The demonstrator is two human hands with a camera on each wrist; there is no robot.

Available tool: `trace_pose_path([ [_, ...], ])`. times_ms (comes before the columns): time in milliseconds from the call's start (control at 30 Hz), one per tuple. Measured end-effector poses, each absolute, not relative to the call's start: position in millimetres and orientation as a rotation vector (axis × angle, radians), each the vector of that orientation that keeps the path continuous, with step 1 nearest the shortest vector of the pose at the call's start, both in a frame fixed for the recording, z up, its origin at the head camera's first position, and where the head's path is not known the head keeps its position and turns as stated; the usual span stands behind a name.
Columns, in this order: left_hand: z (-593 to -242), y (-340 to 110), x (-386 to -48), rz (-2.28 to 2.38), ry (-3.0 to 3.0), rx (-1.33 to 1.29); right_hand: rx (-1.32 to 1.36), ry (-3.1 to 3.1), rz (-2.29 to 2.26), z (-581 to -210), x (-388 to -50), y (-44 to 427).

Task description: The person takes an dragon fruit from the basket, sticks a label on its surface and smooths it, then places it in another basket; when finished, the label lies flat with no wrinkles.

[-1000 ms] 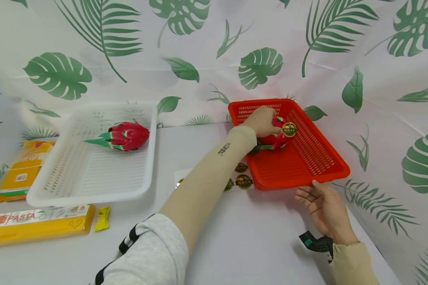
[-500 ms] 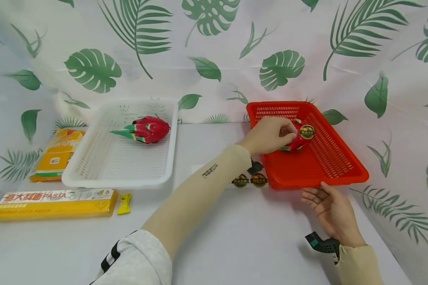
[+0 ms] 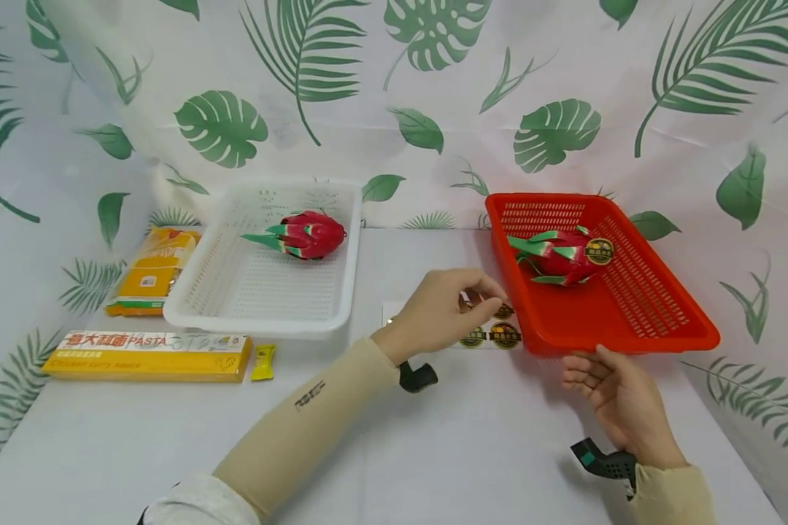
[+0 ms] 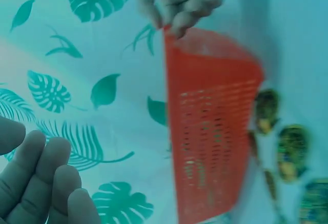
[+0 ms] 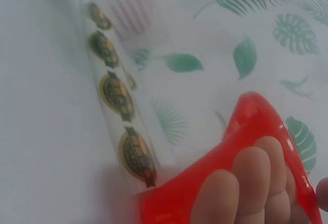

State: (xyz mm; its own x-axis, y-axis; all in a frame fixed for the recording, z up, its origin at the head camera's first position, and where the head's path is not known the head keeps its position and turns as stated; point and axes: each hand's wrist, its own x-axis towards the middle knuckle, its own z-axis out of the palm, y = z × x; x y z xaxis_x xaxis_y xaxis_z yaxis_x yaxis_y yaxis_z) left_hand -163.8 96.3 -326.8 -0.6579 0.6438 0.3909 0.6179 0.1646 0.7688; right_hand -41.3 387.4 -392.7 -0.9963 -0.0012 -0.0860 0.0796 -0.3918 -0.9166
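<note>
My left hand (image 3: 443, 310) hovers over a sheet of round black-and-gold stickers (image 3: 504, 335), left of the red basket (image 3: 584, 343). Its fingers (image 4: 56, 152) are loosely bent, with nothing between them and the thumb. The right hand (image 3: 624, 401) grips the basket's near rim; in the right wrist view its fingers (image 5: 256, 178) lie against the red wall (image 5: 179, 198). Inside the red basket a dragon fruit (image 3: 561, 259) lies on its side, a round sticker (image 3: 600, 251) on its right end.
At the left stands a white basket (image 3: 256, 321) holding another dragon fruit (image 3: 311, 235). Beside it are an orange packet (image 3: 154, 270), a long yellow pasta box (image 3: 144, 364) and a small yellow packet (image 3: 263, 362). Leaf-print cloth (image 3: 460, 146) hangs behind the table.
My left hand has come away from the dragon fruit in the red basket and moved left and nearer, over the stickers. The right hand has stayed at the basket's rim. The head view has shifted left.
</note>
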Motion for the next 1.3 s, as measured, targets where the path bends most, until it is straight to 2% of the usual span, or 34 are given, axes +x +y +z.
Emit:
trace_pose_path([
  [233, -359.8, 36.8, -136.3, 1.580, 2.444, 1.193, 0.016, 1.873, -2.400, -392.4, -41.6, 377.8],
  [567, -391.7, -40.3, -107.3, 1.692, 2.589, 0.692, 0.011, 2.236, -2.126, -380.1, -53.5, 342.8],
  [967, -406.5, -101.1, -106.6, 1.679, 2.712, 0.137, -0.134, 2.512, -1.816, -365.0, -93.1, 283.3],
  [1300, -406.9, -116.2, -120.4, 2.089, 2.097, -0.169, -0.200, 2.603, -1.721, -359.5, -137.8, 235.6],
])
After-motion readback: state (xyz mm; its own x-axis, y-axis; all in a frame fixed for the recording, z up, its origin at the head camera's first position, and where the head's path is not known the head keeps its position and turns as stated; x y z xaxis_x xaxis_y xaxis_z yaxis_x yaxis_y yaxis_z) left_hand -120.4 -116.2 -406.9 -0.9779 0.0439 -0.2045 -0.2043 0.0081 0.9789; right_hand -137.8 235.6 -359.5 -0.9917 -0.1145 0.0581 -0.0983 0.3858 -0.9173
